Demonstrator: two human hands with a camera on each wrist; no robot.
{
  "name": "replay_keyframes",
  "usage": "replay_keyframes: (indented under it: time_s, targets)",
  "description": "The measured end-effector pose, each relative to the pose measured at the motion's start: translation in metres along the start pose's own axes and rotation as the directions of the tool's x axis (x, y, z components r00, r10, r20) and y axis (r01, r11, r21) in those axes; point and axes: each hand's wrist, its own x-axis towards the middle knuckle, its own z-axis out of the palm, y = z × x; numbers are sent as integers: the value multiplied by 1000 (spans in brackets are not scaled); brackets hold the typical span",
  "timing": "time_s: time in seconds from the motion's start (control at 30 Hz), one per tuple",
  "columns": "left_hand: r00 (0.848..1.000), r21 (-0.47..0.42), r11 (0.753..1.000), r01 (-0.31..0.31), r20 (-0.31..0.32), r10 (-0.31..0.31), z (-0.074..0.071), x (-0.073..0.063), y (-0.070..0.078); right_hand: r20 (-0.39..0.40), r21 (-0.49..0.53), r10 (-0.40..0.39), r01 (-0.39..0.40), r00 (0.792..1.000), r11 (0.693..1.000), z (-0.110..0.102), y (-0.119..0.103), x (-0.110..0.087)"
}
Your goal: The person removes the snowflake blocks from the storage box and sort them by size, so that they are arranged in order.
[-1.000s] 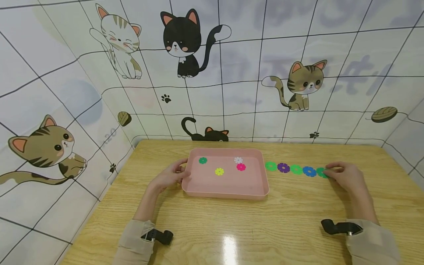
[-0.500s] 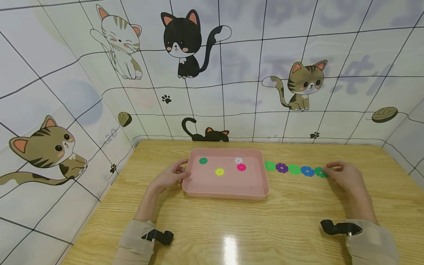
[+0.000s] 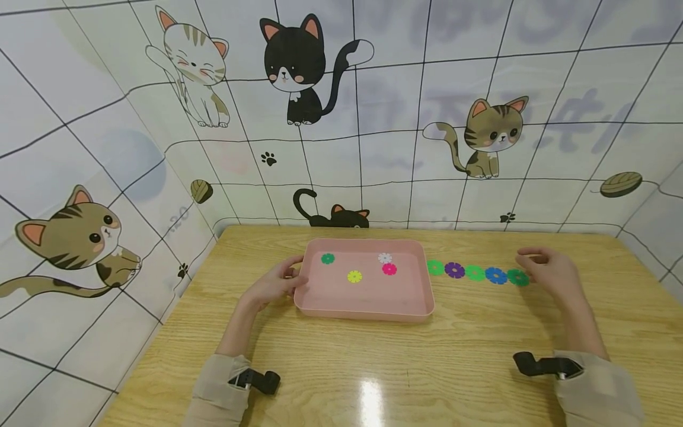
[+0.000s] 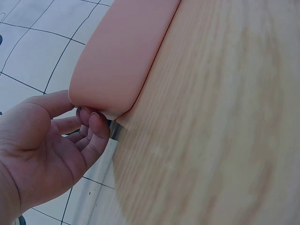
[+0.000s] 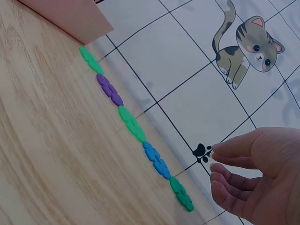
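My left hand (image 3: 273, 283) grips the left side of a pink tray (image 3: 363, 299); in the left wrist view its thumb and fingertips meet the tray's end wall. Inside the tray lie a green (image 3: 328, 258), a yellow (image 3: 354, 277), a white (image 3: 385, 258) and a pink notched disc (image 3: 389, 269). Right of the tray, several notched plastic discs form a row: light green (image 3: 435, 268), purple (image 3: 455, 270), light green (image 3: 475, 273), blue (image 3: 496, 276) and dark green (image 3: 517, 277). My right hand (image 3: 556, 277) hovers beside the dark green disc, holding nothing, its fingers loosely bent.
The wooden table (image 3: 363, 362) extends in front of the tray and to both sides. Behind it stands a white wall (image 3: 395, 154) with cat drawings and a grid. Black devices sit at both sleeves, one on the left wrist (image 3: 256, 380) and one on the right wrist (image 3: 546, 364).
My right hand has let go of the dark green disc and risen slightly away from it. The row shifted a little left earlier on. The left hand stays at the tray.
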Motion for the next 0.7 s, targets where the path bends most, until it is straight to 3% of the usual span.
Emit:
replay_keyframes:
  time_s: [0.43, 0.7]
  targets:
    - [1000, 3, 1000, -16, 6, 16, 0, -1, -1, 32, 26, -170, 169, 985, 985, 20, -37, 0]
    - [1000, -7, 1000, -8, 10, 8, 0, -1, 0, 73, 76, -235, 230, 969, 970, 39, -65, 1]
